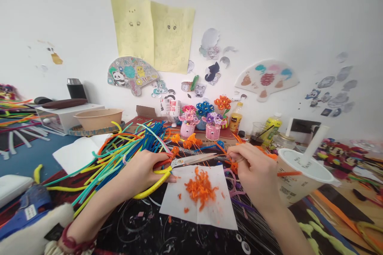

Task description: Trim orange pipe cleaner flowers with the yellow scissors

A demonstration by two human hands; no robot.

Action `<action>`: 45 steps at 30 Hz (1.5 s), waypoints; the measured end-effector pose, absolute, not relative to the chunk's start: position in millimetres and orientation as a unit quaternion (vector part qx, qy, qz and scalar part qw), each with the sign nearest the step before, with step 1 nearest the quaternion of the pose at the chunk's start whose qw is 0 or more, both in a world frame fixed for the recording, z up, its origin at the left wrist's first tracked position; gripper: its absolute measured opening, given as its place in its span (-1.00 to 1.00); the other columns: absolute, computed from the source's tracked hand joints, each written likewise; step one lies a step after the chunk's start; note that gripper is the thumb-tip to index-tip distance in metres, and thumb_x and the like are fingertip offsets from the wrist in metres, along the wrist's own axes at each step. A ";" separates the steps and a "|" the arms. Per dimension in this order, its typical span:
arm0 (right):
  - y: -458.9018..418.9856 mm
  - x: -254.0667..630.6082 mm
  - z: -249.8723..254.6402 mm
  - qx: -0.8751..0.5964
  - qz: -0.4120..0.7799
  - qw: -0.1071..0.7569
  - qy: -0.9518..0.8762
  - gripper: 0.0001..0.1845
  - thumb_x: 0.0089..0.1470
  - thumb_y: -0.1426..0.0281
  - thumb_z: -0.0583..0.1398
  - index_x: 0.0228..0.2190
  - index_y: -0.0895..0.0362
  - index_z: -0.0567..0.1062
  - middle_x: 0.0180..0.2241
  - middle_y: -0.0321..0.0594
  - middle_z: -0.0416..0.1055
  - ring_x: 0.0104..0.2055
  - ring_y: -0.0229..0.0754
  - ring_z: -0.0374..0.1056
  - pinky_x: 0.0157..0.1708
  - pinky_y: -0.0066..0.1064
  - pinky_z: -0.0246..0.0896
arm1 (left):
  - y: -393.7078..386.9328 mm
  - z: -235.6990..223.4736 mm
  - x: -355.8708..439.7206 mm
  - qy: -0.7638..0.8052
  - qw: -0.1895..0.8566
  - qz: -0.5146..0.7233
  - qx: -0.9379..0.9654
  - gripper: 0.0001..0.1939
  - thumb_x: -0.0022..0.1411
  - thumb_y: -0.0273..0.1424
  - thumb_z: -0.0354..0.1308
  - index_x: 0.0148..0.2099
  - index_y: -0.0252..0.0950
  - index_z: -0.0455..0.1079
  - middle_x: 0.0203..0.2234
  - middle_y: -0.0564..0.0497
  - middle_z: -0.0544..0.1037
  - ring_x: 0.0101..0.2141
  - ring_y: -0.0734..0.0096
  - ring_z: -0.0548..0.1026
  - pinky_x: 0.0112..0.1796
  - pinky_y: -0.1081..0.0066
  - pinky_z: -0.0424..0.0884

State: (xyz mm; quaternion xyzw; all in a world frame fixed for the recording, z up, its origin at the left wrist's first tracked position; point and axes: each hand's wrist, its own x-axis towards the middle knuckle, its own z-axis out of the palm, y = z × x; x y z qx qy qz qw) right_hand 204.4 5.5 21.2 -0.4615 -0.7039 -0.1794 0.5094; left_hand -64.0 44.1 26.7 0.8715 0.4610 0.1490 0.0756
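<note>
My left hand [149, 166] is closed round the handles of a pair of scissors [182, 160]; their blades point right, toward my right hand. A thick yellow loop, seemingly one handle, curves below my fingers. My right hand [251, 167] pinches an orange pipe cleaner [289, 173], whose ends show on both sides of the fist. Between and below the hands, a white sheet of paper [215, 216] carries a heap of short orange fluff clippings [202, 187]. Several orange pipe-cleaner flowers [191, 140] lie behind the scissors.
Coloured pipe cleaners [131, 159] are bundled at left, near a blue glue gun [32, 203]. A lidded cup [299, 183] with a wide straw stands close to my right hand. Small potted flowers [188, 121] and bottles [235, 117] line the back along the wall.
</note>
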 end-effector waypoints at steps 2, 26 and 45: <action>5.3 204.0 22.2 -0.458 -0.181 0.512 -0.704 -0.74 0.01 0.63 0.05 -0.56 0.09 0.40 -0.53 -0.26 0.48 -0.48 -0.18 0.37 -0.48 -0.40 0.21 | 43.0 28.1 -63.0 0.464 0.084 0.151 0.869 -0.61 0.10 -0.02 0.15 -0.46 -0.27 0.33 -0.66 0.19 0.16 -0.58 0.54 0.02 -0.53 0.49 -0.09; 9.2 210.2 16.3 -0.442 -0.240 0.469 -0.726 -0.69 0.03 0.70 0.01 -0.52 0.10 0.39 -0.53 -0.26 0.44 -0.44 -0.18 0.31 -0.37 -0.35 0.13 | 43.5 24.3 -62.3 0.484 0.039 0.176 0.856 -0.70 0.11 -0.09 0.14 -0.31 -0.23 0.32 -0.48 0.08 0.48 -0.51 0.40 0.36 -0.48 0.47 0.08; 6.0 207.9 19.9 -0.434 -0.247 0.498 -0.709 -0.69 0.05 0.69 0.02 -0.53 0.11 0.40 -0.56 -0.27 0.40 -0.47 -0.19 0.30 -0.42 -0.37 0.13 | 44.1 26.2 -60.4 0.448 0.117 0.165 0.871 -0.66 0.13 -0.13 0.12 -0.49 -0.24 0.16 -0.64 0.15 0.38 -0.60 0.52 0.25 -0.52 0.49 -0.02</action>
